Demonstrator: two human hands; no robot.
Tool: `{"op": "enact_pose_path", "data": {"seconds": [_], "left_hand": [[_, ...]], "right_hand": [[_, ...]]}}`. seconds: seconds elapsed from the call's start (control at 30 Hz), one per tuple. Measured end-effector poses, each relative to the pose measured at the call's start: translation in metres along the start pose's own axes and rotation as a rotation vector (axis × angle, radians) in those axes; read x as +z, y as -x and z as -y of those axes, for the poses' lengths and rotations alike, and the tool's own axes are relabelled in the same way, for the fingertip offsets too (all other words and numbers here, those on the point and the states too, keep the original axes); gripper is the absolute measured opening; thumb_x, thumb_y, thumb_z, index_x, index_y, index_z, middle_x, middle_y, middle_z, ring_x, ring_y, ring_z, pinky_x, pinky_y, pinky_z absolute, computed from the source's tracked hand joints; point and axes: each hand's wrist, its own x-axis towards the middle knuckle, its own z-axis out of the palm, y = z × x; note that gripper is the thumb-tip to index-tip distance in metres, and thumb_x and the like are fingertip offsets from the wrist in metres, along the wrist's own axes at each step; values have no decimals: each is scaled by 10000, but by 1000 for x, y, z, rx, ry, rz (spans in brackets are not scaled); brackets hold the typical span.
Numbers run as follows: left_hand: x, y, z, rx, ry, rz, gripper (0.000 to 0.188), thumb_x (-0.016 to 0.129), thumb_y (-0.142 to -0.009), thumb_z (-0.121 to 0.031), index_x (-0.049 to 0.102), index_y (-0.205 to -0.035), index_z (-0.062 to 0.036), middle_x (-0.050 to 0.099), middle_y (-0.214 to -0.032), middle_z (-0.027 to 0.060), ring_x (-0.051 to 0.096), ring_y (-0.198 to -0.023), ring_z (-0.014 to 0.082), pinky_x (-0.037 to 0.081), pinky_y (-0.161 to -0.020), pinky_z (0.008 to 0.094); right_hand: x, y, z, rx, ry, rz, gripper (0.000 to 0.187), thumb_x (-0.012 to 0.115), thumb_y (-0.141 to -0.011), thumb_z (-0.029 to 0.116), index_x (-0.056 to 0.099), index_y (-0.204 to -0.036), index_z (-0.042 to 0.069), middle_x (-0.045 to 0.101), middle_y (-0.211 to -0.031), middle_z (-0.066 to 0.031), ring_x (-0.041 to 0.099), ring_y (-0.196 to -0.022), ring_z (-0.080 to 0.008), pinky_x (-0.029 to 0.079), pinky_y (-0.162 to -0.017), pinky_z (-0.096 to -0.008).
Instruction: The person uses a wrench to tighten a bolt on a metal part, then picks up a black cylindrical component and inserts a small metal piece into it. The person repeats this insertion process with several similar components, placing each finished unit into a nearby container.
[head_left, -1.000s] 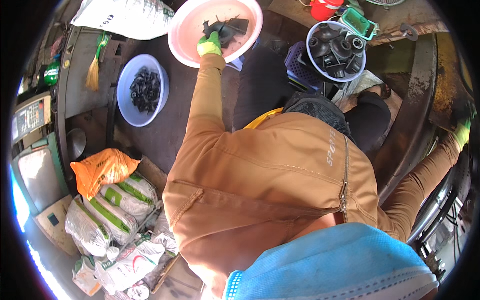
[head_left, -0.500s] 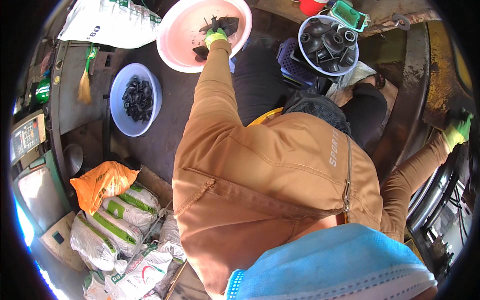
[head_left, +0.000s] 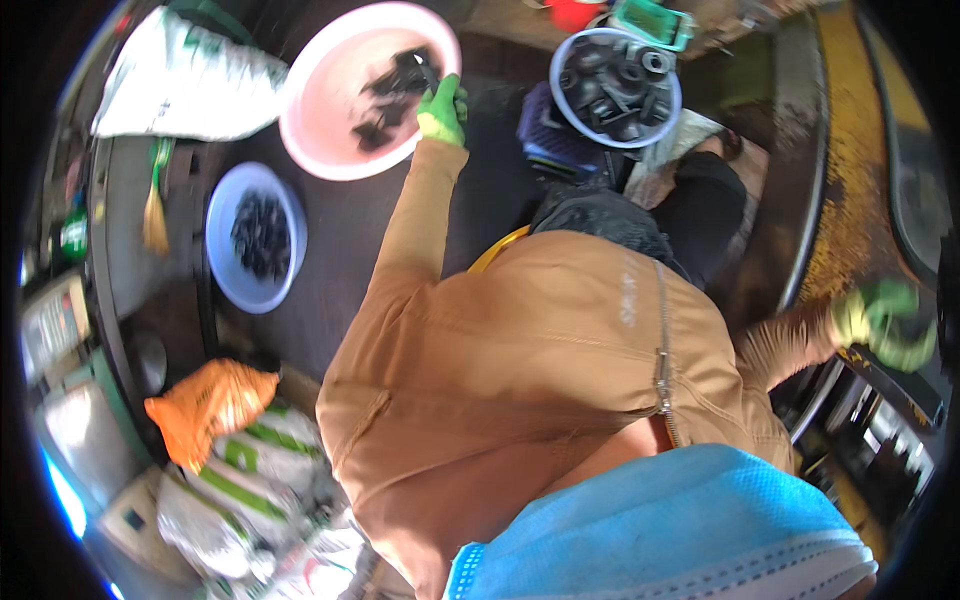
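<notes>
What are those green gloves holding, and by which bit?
It's too blurry to tell. The left hand is at the rim of the pink basin, near black parts; nothing clear shows in the right hand.

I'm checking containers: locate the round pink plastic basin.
In the head view, the round pink plastic basin is left of centre near the top, between the bulging white sack and the green-gloved left hand.

We look down on a dark floor (head_left: 330, 245); to the left, a lavender-blue basin (head_left: 222, 245) stands upright on it; nearer us at lower left, white sacks with green stripes (head_left: 240, 500) lie heaped; farther right, a pale sheet (head_left: 655, 175) lies flat, and a purple perforated basket (head_left: 548, 130) stands just beside it; whether the pink basin (head_left: 325, 110) touches the floor, we cannot tell.
</notes>
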Motion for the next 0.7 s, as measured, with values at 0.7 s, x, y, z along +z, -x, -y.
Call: {"op": "enact_pose_path", "data": {"seconds": [0.7], "left_hand": [[29,3,160,-951,-371,515,320,591,-942,-476,674,-938,-168,550,-686,-57,449,-523,102,339,-476,262]], "right_hand": [[-77,-29,-43,179,-96,664,205,618,-941,44,687,-1130,6,716,-1043,-97,679,-938,-165,525,-842,-284]]}}
